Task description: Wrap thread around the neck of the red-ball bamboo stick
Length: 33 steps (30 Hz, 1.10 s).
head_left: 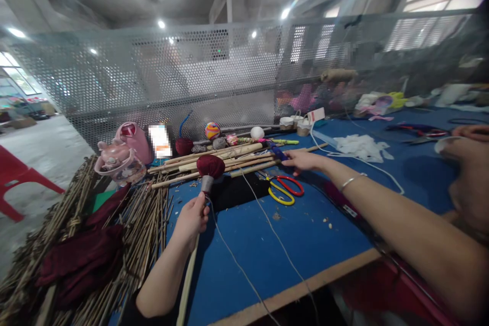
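A long stick (187,282) pokes over the front edge of the table (313,244). Twigs (150,224) crowd the left edge. The left hand (193,219) wraps the stick below its red ball (211,166). Scissors (281,202) lie before the right hand (303,160), fingers at a blue thing (277,151); can't tell if gripping.

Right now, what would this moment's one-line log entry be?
left hand: holds stick below maroon ball | right hand: touches dark blue object | nearby: scissors
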Motion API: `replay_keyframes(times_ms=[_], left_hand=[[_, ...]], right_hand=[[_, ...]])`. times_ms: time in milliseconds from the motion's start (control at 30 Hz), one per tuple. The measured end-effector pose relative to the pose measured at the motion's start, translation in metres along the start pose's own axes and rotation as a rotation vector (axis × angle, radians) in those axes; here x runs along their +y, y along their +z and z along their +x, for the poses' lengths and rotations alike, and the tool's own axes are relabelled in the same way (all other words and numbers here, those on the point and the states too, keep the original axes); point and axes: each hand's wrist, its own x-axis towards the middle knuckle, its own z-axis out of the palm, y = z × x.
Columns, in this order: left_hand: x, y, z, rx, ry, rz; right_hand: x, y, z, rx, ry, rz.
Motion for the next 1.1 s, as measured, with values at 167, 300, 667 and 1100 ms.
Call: replay_keyframes(times_ms=[167,300,667,1100], left_hand=[[-0.001,-0.001,0.000,-0.019,0.006,-0.004],[-0.001,0.000,0.000,-0.018,0.005,-0.004],[0.000,0.002,-0.003,-0.023,-0.013,0.009],[-0.002,0.005,-0.003,-0.052,-0.013,0.011]], right_hand=[[-0.003,0.003,0.016,0.102,-0.063,-0.180],[0.011,-0.027,0.021,0.138,-0.007,-0.349],[0.025,-0.019,0.031,0.093,0.131,-0.632],[0.016,-0.002,0.032,0.137,0.219,-0.614]])
